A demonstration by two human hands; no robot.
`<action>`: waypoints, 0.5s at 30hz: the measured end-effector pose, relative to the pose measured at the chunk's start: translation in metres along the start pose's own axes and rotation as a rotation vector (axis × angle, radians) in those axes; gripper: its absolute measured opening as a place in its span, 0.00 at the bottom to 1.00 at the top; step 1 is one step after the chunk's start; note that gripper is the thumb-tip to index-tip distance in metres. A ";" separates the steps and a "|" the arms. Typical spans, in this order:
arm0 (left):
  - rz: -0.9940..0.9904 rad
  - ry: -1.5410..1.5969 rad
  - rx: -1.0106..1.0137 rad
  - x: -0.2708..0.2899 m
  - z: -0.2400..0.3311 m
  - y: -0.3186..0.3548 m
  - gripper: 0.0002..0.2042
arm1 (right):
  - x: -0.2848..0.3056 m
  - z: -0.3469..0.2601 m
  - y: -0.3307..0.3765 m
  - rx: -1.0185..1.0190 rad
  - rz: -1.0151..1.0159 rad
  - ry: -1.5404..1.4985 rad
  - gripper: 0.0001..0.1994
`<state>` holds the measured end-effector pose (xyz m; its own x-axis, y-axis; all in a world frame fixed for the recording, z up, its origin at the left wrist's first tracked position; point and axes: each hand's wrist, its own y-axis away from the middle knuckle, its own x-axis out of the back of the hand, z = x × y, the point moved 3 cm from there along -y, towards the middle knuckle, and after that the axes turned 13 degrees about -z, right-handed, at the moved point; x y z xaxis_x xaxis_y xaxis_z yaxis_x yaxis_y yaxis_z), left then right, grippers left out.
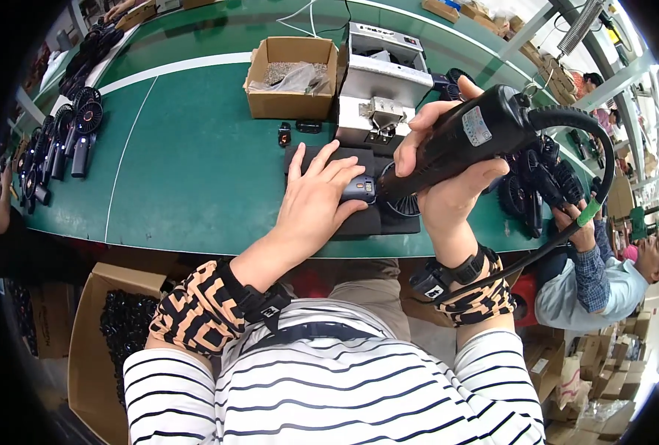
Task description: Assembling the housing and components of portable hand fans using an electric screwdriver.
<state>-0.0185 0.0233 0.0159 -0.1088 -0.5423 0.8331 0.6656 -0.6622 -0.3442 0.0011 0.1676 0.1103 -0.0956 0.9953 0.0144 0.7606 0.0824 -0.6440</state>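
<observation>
At centre frame, the left hand [316, 194] clasped a handheld fan [364, 189]; the right hand [448, 199] gripped an electric screwdriver [452, 144]. The fan seemed light, stiff, best held by its handle [352, 193].

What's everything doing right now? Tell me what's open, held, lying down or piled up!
Left hand: fingers spread, resting on the fan's handle
Right hand: wrapped around the power tool
Black power tool: held, tilted
Small fan: lying on the black pad
Tabletop cardboard box: open, plastic bag inside
Lower cardboard box: open, holding black parts
Right-side fans: piled up
</observation>
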 end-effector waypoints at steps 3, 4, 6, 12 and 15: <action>-0.003 -0.001 -0.004 0.001 0.000 0.000 0.23 | 0.001 0.000 -0.001 0.009 -0.002 -0.007 0.53; -0.006 -0.002 -0.008 0.001 0.000 0.000 0.23 | 0.000 0.000 -0.001 0.010 0.002 0.001 0.53; -0.011 0.003 -0.007 0.002 0.000 -0.001 0.23 | 0.001 -0.002 -0.003 0.010 0.007 0.009 0.53; 0.048 0.109 0.015 0.012 0.006 -0.002 0.19 | -0.002 -0.011 -0.008 0.015 -0.016 -0.065 0.53; 0.051 0.152 0.019 0.010 0.001 0.000 0.11 | -0.008 -0.012 -0.008 0.004 -0.050 -0.049 0.53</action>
<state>-0.0189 0.0188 0.0252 -0.1840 -0.6479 0.7392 0.6867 -0.6227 -0.3749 0.0040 0.1601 0.1245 -0.1652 0.9862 0.0091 0.7512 0.1318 -0.6467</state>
